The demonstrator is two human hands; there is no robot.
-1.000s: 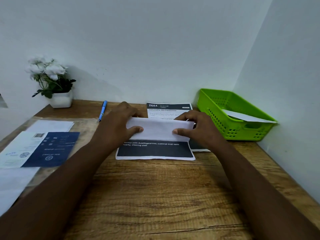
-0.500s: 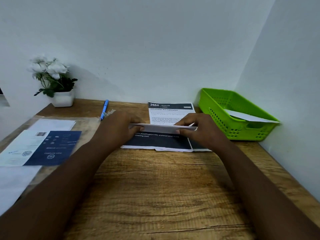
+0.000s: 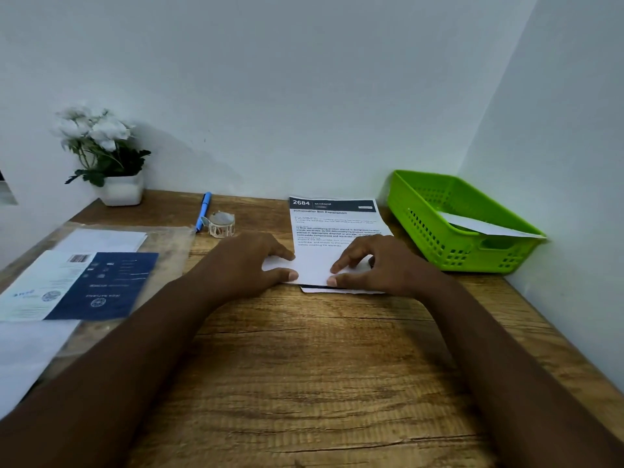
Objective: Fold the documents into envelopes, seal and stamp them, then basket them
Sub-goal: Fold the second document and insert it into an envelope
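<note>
A folded white document (image 3: 314,266) lies flat on the wooden desk (image 3: 304,366), on top of a printed sheet headed "2684" (image 3: 332,217). My left hand (image 3: 251,261) presses its left end with thumb and fingers laid on the paper. On its right end my right hand (image 3: 374,265) presses down with its fingertips. A green plastic basket (image 3: 435,228) stands at the back right with a white envelope (image 3: 486,226) lying in it. Stamp tape in a small roll (image 3: 221,224) sits behind my left hand.
A blue pen (image 3: 204,209) lies by the back wall. A potted white flower (image 3: 104,153) stands at the back left. At the left lie a clear plastic sleeve with white envelopes (image 3: 101,239) and a blue and white leaflet (image 3: 81,285). Walls close the back and right sides.
The top part of the document was folded down toward me and now lies flat. Both hands moved from holding the raised flap to pressing the folded paper on the desk.
</note>
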